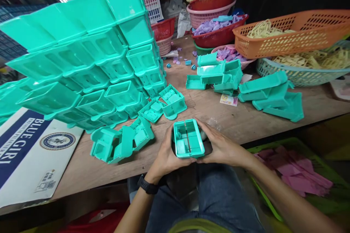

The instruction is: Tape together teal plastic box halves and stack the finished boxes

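Orange basket [314,31]: sits at the far right of the bench [207,109], tilted, holding a heap of pale yellow strips.
Pale mesh basket [295,74]: under the orange one, also filled with pale yellow strips.
Red basket [218,36]: farther back, holds purple plastic pieces; a pink basket [205,16] and another red one with yellow strips are stacked behind it.
Green tray [262,153]: below the bench edge at right, holds pink flat pieces.
Stack of teal boxes [90,62]: rows of open rectangular shells, nested and leaning, fill the left of the bench.
Loose teal parts [218,74]: lids and shells lie in small piles at centre and right; more lie open just left of the hands.
Cardboard sheet [27,156]: printed blue and white, lies at the bench's left front corner.
Teal box [188,139]: at the near bench edge, open side up, with inner partitions showing, held between both hands.
Left hand [166,154]: cups the box's left side; fingers curled and pressed against its wall, thumb on the lower corner; a black watch sits on the wrist.
Right hand [221,145]: grips the box's right side; fingers close together behind it, thumb along the near edge.
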Motion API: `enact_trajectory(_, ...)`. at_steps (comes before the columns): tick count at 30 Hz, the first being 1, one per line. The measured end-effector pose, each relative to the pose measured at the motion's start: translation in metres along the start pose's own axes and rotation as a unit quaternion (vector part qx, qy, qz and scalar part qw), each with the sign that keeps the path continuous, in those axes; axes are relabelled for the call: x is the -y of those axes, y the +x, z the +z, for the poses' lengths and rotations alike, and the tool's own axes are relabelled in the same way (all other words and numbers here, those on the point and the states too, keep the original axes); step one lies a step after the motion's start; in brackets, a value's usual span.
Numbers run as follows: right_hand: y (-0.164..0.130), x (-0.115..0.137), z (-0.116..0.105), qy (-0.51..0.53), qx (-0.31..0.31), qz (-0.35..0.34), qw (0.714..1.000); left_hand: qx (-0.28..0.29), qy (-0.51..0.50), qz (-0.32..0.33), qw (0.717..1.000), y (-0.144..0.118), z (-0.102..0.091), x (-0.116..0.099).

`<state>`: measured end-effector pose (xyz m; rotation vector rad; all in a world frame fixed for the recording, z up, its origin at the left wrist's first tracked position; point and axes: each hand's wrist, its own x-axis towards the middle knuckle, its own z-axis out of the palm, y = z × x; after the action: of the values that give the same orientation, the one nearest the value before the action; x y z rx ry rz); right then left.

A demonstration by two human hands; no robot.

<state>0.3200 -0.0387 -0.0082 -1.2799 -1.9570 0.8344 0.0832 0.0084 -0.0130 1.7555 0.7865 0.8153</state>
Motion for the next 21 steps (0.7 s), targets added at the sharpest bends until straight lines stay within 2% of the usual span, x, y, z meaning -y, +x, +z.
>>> enact_trajectory(11, 0.0009, 0.0041, -0.0019, 0.018, -0.007, -0.015, 1.000, -0.005, 0.011, 0.000, 1.000, 0.0016, -0.0026, -0.0013)
enact_trajectory(18, 0.0008, 0.0058, 0.0024, 0.025, -0.020, -0.022, 0.999, -0.005, 0.014, -0.045, 0.999, 0.0002, -0.0025, -0.0019)
enact_trajectory(21, 0.0007, 0.0048, 0.0043, 0.020, -0.026, -0.034, 0.999, 0.004, 0.013, -0.038, 0.999, 0.0004, -0.0032, -0.0029)
